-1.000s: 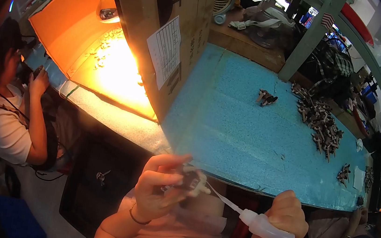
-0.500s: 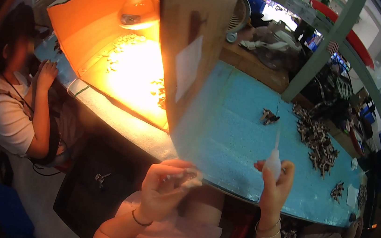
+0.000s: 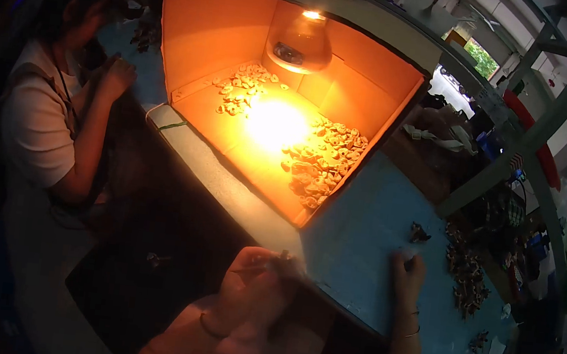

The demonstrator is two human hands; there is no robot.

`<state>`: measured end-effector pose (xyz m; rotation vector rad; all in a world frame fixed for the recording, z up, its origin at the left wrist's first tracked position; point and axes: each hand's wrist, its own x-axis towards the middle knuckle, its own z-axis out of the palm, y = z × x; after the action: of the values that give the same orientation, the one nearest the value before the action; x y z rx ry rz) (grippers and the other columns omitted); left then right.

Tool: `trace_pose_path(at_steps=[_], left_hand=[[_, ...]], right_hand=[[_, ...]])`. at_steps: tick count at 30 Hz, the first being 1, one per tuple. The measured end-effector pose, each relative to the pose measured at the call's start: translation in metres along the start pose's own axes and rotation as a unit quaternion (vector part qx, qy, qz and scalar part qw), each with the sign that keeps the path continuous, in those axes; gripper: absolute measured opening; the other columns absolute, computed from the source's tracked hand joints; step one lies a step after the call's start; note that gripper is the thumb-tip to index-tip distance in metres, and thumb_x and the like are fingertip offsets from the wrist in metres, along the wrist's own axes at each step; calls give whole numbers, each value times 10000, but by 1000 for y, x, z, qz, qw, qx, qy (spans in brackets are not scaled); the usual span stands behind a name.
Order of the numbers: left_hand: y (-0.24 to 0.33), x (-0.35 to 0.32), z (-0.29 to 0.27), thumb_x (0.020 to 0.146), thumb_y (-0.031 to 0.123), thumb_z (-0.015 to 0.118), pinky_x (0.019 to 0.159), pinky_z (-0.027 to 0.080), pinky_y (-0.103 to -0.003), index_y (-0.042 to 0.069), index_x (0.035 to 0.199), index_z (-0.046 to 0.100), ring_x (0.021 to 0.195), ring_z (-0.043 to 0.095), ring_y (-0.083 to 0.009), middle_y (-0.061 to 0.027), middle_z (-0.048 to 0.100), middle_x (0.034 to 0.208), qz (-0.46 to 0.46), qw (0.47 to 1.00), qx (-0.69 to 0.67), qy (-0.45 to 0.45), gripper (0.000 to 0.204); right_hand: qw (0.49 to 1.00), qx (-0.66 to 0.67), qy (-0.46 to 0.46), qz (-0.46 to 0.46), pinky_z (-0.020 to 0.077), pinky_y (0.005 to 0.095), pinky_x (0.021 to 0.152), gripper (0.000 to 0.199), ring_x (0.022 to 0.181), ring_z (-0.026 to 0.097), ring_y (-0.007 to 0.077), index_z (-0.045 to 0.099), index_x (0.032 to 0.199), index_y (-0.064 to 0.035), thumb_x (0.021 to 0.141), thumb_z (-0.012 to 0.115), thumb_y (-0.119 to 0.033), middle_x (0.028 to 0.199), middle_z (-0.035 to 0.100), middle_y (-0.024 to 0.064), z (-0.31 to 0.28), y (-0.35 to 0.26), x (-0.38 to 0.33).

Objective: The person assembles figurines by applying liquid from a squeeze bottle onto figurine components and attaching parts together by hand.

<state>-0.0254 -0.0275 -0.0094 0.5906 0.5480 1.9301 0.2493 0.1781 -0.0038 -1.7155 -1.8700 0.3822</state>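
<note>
My left hand (image 3: 246, 288) is closed, its fingertips pinching a small pale piece (image 3: 284, 257) over my lap, near the table's front edge. The piece is too blurred to name its kind. My right hand (image 3: 408, 282) is above the blue tabletop (image 3: 365, 256), with its fingers curled round a small white squeeze bottle (image 3: 410, 253); only a faint pale part of it shows above the fist. Beyond that hand lies a small dark-and-pale part (image 3: 419, 232), and to its right a long heap of similar parts (image 3: 466, 275).
An orange-lit open box (image 3: 210, 25) holds a glowing heat lamp (image 3: 302, 46) over scattered small pale pieces (image 3: 327, 157). At the left another person (image 3: 46, 115) sits with hands together. A grey metal post (image 3: 486, 179) rises at the table's far right. A dark tray (image 3: 124, 285) lies below left.
The view has swung left, so the lamp box shows more fully and the table looks darker. My right hand has tipped the bottle from upright, and less of it shows. The left hand keeps its pinch.
</note>
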Motion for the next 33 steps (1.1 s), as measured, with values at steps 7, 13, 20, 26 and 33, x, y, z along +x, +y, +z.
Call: trace_pose_path(at_steps=[7, 13, 20, 26, 33], left_hand=[[37, 15, -33, 880, 210, 572, 676, 482, -276, 45, 1147, 433, 916, 591, -230, -142, 546, 1120, 30, 991, 83, 97, 344], [43, 10, -38, 885, 210, 564, 662, 486, -267, 50, 1154, 436, 915, 594, -230, -138, 548, 1116, 37, 991, 62, 111, 338], [57, -7, -31, 874, 184, 579, 686, 453, -255, 75, 1092, 458, 916, 593, -200, -124, 589, 1086, 32, 990, 63, 120, 272], [66, -10, -37, 881, 216, 564, 670, 443, -252, 73, 1098, 462, 880, 590, -187, -94, 579, 1057, 20, 988, 81, 128, 279], [58, -6, -34, 889, 232, 550, 649, 468, -267, 72, 1147, 465, 917, 568, -218, -116, 554, 1055, -19, 994, 55, 94, 316]], right_hand=[[932, -259, 110, -229, 473, 410, 641, 359, 793, 598, 325, 570, 982, 0, 752, 699, -244, 950, 600, 184, -33, -14, -36], [900, -56, -77, -425, 482, 365, 675, 174, 805, 600, 249, 583, 895, -26, 782, 639, -147, 878, 607, 108, -9, -240, -102], [880, -345, 60, -322, 405, 339, 647, 194, 784, 554, 245, 649, 831, -45, 808, 494, -160, 811, 599, 98, 164, -283, 0], [860, -401, -47, -311, 358, 389, 669, 210, 798, 546, 230, 696, 880, -133, 832, 501, -192, 875, 628, 62, 189, -287, 22], [902, -75, -19, -425, 446, 341, 634, 149, 757, 579, 232, 602, 909, -23, 784, 545, -79, 779, 592, 107, 126, -279, -49]])
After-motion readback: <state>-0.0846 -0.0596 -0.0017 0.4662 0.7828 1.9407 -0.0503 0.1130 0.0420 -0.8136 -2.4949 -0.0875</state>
